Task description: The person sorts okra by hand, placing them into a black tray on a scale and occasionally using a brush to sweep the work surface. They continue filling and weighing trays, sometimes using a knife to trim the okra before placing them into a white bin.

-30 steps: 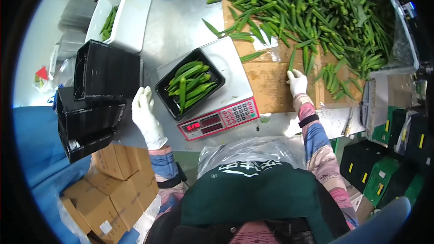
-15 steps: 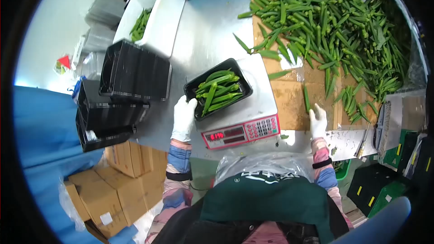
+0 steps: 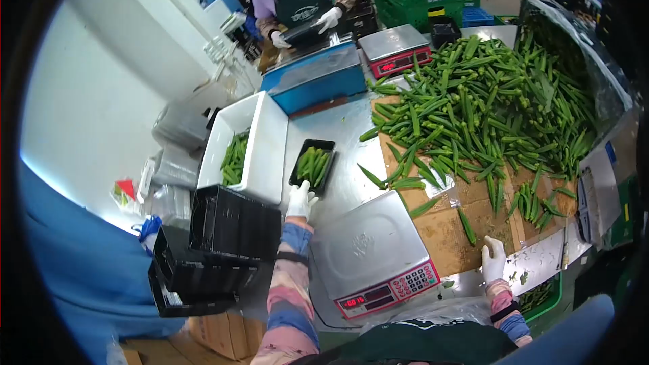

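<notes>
A black plastic tray (image 3: 328, 176) with several green okra pods (image 3: 313, 164) rests on the metal table beyond the scale. My left hand (image 3: 300, 201), in a white glove, grips the tray's near edge. Closer to me is the red-framed digital scale (image 3: 372, 240), its steel plate bare and its red display lit. On the right, my white-gloved right hand (image 3: 493, 259) is open over the cardboard's near edge, fingers apart and holding nothing. One loose okra pod (image 3: 466, 226) lies just beyond it on the cardboard (image 3: 439, 236).
A large okra heap (image 3: 487, 108) covers the far right. A white bin (image 3: 267, 152) holding okra stands left of the tray, with stacked black trays (image 3: 233, 223) nearer me. Across the table, a co-worker (image 3: 304, 7) holds a black tray behind a blue box (image 3: 314, 71) and another scale (image 3: 395, 51).
The okra tray has gone from the scale plate to the table beyond it, moved by my left hand. The view has tilted up, bringing the co-worker into sight. My right hand stays near the cardboard.
</notes>
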Tool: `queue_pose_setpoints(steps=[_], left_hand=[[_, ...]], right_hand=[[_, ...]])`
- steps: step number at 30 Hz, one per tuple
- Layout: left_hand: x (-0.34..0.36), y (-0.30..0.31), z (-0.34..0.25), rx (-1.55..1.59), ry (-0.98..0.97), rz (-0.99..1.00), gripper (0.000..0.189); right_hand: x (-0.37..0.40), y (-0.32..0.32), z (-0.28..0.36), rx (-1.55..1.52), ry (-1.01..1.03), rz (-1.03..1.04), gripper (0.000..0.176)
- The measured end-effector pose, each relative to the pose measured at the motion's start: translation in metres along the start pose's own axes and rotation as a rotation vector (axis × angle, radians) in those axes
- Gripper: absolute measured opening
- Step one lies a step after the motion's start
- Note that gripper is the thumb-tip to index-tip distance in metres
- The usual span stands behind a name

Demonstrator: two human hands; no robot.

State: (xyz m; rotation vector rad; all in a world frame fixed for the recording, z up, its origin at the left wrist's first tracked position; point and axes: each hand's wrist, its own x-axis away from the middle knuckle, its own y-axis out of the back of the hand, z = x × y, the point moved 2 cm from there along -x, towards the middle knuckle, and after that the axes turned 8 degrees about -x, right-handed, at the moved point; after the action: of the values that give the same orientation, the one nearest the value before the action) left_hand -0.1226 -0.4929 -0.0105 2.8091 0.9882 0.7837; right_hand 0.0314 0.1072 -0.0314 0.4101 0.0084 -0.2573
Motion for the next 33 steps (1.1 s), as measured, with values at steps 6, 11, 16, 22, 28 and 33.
queue_pose_setpoints(steps=[6,11,16,22,28,33], left_hand=[[0.191,0.024,-0.12,-0.431,-0.946,-0.356,0.048],[0.205,0.168,-0.121,-1.249,-0.733,-0.945,0.051],[0.169,0.242,-0.103,-1.025,-0.539,-0.552,0.053],[0.144,0.275,-0.112,-0.423,-0.469,-0.363,0.035],[0.19,0.269,-0.128,-0.708,-0.888,-1.091,0.039],[0.287,0.09,-0.073,-0.771,-1.066,-0.689,0.017]], right_hand=[[0.011,0.004,-0.025,-0.02,0.183,-0.044,0.024],[0.023,0.013,-0.032,-0.012,-0.022,-0.035,0.025],[0.024,0.017,-0.033,-0.04,-0.181,0.023,0.024],[0.025,0.033,-0.049,-0.046,-0.186,-0.004,0.022],[-0.003,0.066,-0.079,-0.041,-0.182,-0.241,0.018],[-0.075,0.098,-0.067,0.151,-0.173,-0.372,0.022]])
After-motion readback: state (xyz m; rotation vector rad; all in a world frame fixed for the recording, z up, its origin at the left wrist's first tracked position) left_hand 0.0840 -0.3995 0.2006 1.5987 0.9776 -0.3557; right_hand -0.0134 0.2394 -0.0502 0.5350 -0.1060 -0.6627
